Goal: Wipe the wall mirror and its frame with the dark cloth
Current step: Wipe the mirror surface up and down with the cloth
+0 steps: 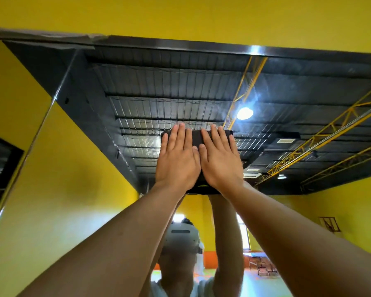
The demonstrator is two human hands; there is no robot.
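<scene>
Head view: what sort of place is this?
Probably a big hall or gym: the mirror reflects a high dark metal roof, yellow trusses and a lamp, between yellow walls.

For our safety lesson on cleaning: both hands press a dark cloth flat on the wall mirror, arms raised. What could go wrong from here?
1. The left hand and right hand push flat on the dark cloth; leaning hard on the mirror with raised arms might let the cloth slip.
2. Fingertips seem to reach past the cloth's top edge and may leave prints.
3. The hazy patch beside the reflected lamp and the frame above could get missed.
</scene>
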